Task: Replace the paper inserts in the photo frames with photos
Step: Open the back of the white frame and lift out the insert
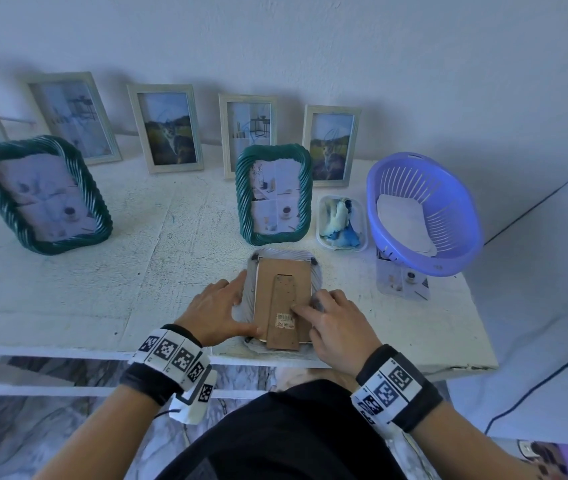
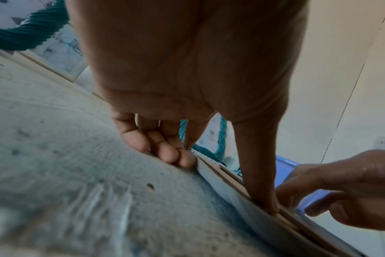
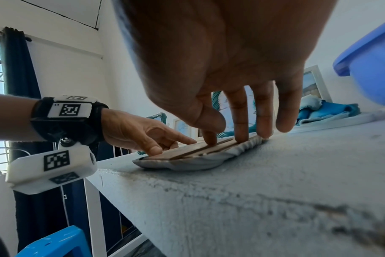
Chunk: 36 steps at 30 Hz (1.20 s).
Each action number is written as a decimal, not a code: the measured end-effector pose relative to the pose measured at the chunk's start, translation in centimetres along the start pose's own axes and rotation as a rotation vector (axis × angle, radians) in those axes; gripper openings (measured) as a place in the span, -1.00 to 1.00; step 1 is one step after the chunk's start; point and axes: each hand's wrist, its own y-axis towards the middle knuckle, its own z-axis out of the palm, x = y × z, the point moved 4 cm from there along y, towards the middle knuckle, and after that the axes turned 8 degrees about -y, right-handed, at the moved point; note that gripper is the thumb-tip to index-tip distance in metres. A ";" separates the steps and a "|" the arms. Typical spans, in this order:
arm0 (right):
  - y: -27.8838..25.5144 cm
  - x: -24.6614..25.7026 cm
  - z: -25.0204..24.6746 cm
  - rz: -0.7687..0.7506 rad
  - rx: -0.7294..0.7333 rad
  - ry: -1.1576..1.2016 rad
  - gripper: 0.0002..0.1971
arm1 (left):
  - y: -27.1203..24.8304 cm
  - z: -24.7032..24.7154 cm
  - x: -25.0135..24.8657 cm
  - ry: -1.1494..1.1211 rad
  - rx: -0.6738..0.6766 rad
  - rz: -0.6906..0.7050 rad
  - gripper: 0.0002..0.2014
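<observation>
Face down at the table's [image 1: 67, 306] near edge: a pale frame [image 1: 249, 289], its brown backing board [image 1: 282, 282] up, stand flap [image 1: 284, 327] lying flat along it (barcode sticker near the flap's lower end). On its left side, the left hand [image 1: 216, 311], fingers nearly straight along the frame's rim, thumb stretched to the board's lower left corner; pressing, not gripping. On its right side, the right hand [image 1: 336, 325], fingers straight and spread, tips down on the board and flap, nothing held. Just behind, upright: a green frame [image 1: 273, 194] holding a collage sheet. Farther left, a second green frame [image 1: 41, 195], tilted back. Along the wall, a row of pale frames [image 1: 166, 128], two with cat photos. Right of the near green frame, a small tub [image 1: 320, 233] of blue-white cloth, then a purple basket [image 1: 424, 209], tipped, resting on a clear holder [image 1: 402, 285] with prints.
</observation>
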 end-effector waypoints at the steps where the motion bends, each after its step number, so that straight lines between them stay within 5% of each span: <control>1: 0.0 0.1 0.0 0.004 -0.005 -0.004 -0.47 | 0.0 0.0 0.0 0.011 0.014 -0.003 0.19; 7: 0.1 0.3 -0.3 0.034 -0.008 -0.016 -0.49 | -0.4 0.0 0.7 -0.030 0.050 0.095 0.28; 14: 1.6 2.9 -1.9 0.158 -0.097 -0.160 -0.53 | -1.3 0.5 1.5 -0.004 -0.026 0.211 -0.04; 23: 3.1 4.4 -2.9 0.327 -0.075 -0.076 -0.49 | -1.1 0.7 1.8 0.059 -0.036 0.216 -0.02; 28: 2.4 2.4 -3.2 0.389 -0.018 0.243 -0.61 | -1.1 0.6 1.6 0.045 -0.041 0.210 -0.17; 33: 0.5 -1.1 -3.6 0.412 -0.065 0.803 -0.82 | -1.1 0.8 1.9 0.038 -0.037 0.218 0.00; 36: -1.1 -3.0 -4.2 0.396 -0.158 0.991 -0.71 | -1.1 1.0 2.0 0.044 -0.037 0.210 0.02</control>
